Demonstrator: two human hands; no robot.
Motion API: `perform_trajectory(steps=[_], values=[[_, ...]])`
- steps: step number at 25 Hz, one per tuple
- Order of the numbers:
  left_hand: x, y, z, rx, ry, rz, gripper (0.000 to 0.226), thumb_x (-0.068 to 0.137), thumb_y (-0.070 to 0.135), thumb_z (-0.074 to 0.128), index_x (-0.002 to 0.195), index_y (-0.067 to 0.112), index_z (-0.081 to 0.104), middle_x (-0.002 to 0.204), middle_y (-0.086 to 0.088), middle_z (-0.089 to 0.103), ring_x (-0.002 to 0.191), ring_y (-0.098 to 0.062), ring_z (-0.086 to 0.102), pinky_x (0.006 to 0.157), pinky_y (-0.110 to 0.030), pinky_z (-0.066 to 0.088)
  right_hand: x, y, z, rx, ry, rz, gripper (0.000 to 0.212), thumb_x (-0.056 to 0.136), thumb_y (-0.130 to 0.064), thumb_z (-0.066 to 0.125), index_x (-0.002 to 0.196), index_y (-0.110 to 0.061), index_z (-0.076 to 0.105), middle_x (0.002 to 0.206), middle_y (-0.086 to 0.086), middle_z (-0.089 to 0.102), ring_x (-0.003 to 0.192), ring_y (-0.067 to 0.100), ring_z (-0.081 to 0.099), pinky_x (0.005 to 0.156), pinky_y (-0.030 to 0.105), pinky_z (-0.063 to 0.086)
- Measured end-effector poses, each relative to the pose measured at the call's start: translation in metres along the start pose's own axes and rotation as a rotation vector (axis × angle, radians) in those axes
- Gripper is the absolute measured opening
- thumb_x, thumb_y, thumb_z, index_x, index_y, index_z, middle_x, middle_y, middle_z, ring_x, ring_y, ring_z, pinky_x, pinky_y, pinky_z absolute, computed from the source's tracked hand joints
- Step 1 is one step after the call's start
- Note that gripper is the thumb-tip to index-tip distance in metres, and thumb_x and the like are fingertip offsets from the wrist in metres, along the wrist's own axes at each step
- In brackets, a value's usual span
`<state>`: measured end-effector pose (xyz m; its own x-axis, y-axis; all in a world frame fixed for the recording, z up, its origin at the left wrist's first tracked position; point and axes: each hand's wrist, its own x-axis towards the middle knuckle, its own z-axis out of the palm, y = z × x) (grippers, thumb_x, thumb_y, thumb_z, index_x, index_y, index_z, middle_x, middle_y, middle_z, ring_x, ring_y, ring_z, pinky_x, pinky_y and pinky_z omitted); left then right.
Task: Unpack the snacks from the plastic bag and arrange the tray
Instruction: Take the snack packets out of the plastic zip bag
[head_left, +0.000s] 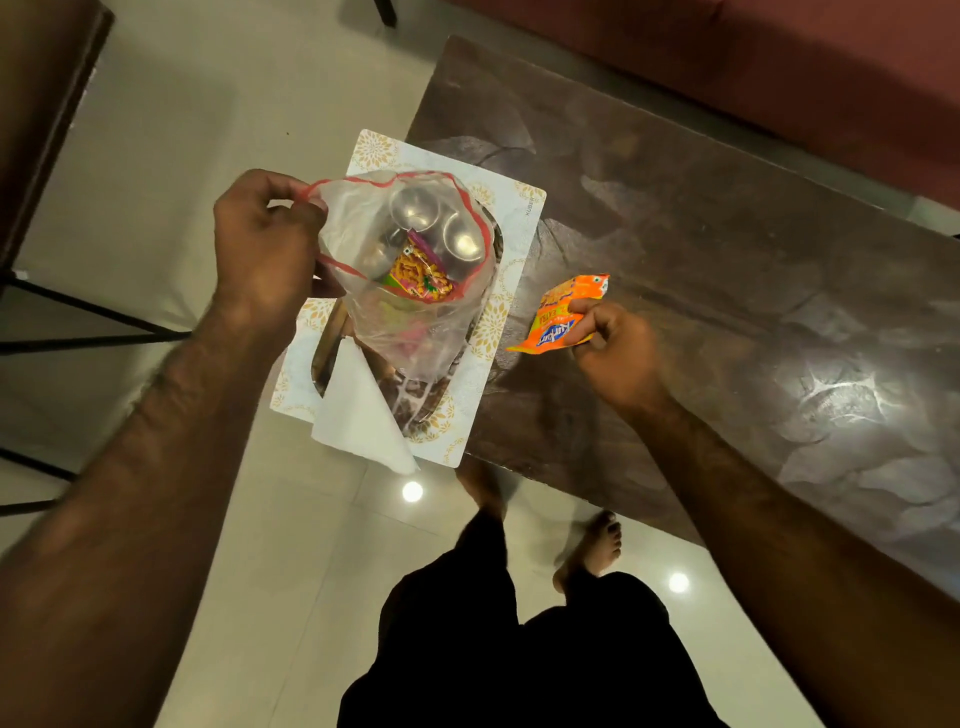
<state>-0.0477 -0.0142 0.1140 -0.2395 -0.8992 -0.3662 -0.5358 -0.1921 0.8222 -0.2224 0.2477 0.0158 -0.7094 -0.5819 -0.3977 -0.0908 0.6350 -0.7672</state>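
My left hand (265, 244) grips the red-rimmed mouth of a clear plastic bag (426, 332) and holds it open above the tray. Inside the bag lies a yellow and pink snack packet (421, 275). Through the bag I see two steel bowls (441, 223) standing on a dark oval tray (332, 338). The tray rests on a white placemat with gold flowers (519, 218) at the table's left end. My right hand (608, 343) is to the right of the tray, just above the table, shut on an orange snack packet (556, 317).
A folded white napkin (358, 415) lies on the tray's near end and hangs past the placemat. The dark brown table (727, 260) stretches to the right. A red sofa (779, 67) is behind it, a chair frame (52, 312) at left. My bare feet (592, 545) stand on the tiled floor.
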Motion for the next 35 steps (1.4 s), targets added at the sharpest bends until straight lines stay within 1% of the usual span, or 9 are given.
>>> perform_trajectory(steps=[6, 10, 14, 17, 22, 26, 29, 32, 35], values=[[0.0, -0.009, -0.001, 0.003, -0.039, 0.054, 0.004, 0.095, 0.017, 0.059, 0.092, 0.019, 0.061, 0.062, 0.016, 0.067, 0.052, -0.006, 0.068, 0.046, -0.033, 0.06, 0.025, 0.008, 0.044, 0.043, -0.055, -0.073, 0.034, 0.075, 0.027, 0.053, 0.082, 0.0, 0.072, 0.143, 0.021, 0.059, 0.134, 0.022, 0.055, 0.108, 0.009, 0.041], [0.0, -0.013, -0.003, 0.013, -0.049, 0.09, 0.003, 0.095, 0.017, 0.059, 0.094, 0.017, 0.061, 0.06, 0.015, 0.066, 0.05, -0.008, 0.066, 0.047, -0.033, 0.06, 0.037, 0.028, 0.064, -0.01, -0.18, 0.11, 0.033, 0.076, 0.024, 0.047, 0.091, 0.009, 0.073, 0.153, 0.015, 0.054, 0.145, 0.026, 0.048, 0.118, 0.035, 0.042], [0.0, -0.011, -0.005, 0.031, -0.087, 0.122, 0.005, 0.095, 0.018, 0.059, 0.092, 0.022, 0.062, 0.06, 0.016, 0.066, 0.051, -0.007, 0.066, 0.048, -0.033, 0.061, 0.03, 0.037, 0.062, -0.06, -0.201, 0.192, 0.034, 0.079, 0.018, 0.047, 0.076, -0.008, 0.069, 0.121, 0.022, 0.071, 0.119, 0.04, 0.065, 0.102, 0.048, 0.054], [0.0, -0.009, -0.005, 0.046, -0.119, 0.13, 0.002, 0.094, 0.019, 0.06, 0.095, 0.021, 0.061, 0.057, 0.014, 0.063, 0.052, -0.006, 0.065, 0.051, -0.038, 0.063, 0.022, 0.026, 0.047, -0.071, -0.111, 0.185, 0.038, 0.079, 0.018, 0.047, 0.073, -0.015, 0.065, 0.108, 0.02, 0.074, 0.11, 0.039, 0.068, 0.094, 0.041, 0.056], [-0.004, -0.011, -0.007, 0.058, -0.187, 0.182, 0.011, 0.095, 0.016, 0.063, 0.105, 0.013, 0.061, 0.055, 0.009, 0.06, 0.049, -0.008, 0.062, 0.052, -0.037, 0.061, 0.015, -0.058, 0.008, 0.102, 0.145, -0.059, 0.035, 0.08, 0.018, 0.048, 0.082, -0.008, 0.071, 0.087, 0.002, 0.071, 0.09, 0.021, 0.071, 0.085, 0.042, 0.061], [-0.006, -0.016, -0.004, 0.053, -0.228, 0.205, 0.023, 0.094, 0.017, 0.065, 0.115, 0.009, 0.058, 0.067, -0.008, 0.056, 0.054, -0.02, 0.062, 0.054, -0.036, 0.057, 0.006, -0.155, -0.002, 0.148, 0.064, -0.38, 0.03, 0.081, 0.008, 0.051, 0.085, -0.006, 0.078, 0.08, 0.001, 0.075, 0.078, 0.019, 0.074, 0.075, 0.034, 0.062], [-0.008, -0.022, -0.002, 0.039, -0.236, 0.24, 0.028, 0.093, 0.014, 0.064, 0.119, 0.013, 0.052, 0.064, -0.006, 0.049, 0.053, -0.015, 0.056, 0.05, -0.029, 0.052, 0.013, -0.204, 0.029, -0.106, -0.201, -0.49, 0.034, 0.08, 0.001, 0.052, 0.091, -0.014, 0.081, 0.082, -0.007, 0.073, 0.082, 0.014, 0.072, 0.078, 0.027, 0.059], [-0.008, -0.028, -0.001, 0.036, -0.199, 0.262, 0.032, 0.092, 0.011, 0.062, 0.123, 0.011, 0.051, 0.062, -0.002, 0.046, 0.053, -0.012, 0.053, 0.051, -0.027, 0.052, 0.031, -0.211, 0.075, -0.717, -0.473, -0.443, 0.033, 0.092, -0.009, 0.058, 0.12, -0.011, 0.075, 0.115, 0.006, 0.075, 0.104, 0.023, 0.069, 0.089, 0.028, 0.055], [-0.009, -0.033, -0.001, 0.057, -0.179, 0.299, 0.031, 0.093, 0.012, 0.062, 0.121, 0.016, 0.052, 0.062, -0.009, 0.049, 0.053, -0.015, 0.054, 0.054, -0.032, 0.055, 0.044, -0.191, 0.111, -1.041, -0.674, -0.453, 0.031, 0.096, -0.012, 0.06, 0.125, -0.004, 0.068, 0.111, 0.014, 0.071, 0.095, 0.03, 0.065, 0.077, 0.032, 0.046]])
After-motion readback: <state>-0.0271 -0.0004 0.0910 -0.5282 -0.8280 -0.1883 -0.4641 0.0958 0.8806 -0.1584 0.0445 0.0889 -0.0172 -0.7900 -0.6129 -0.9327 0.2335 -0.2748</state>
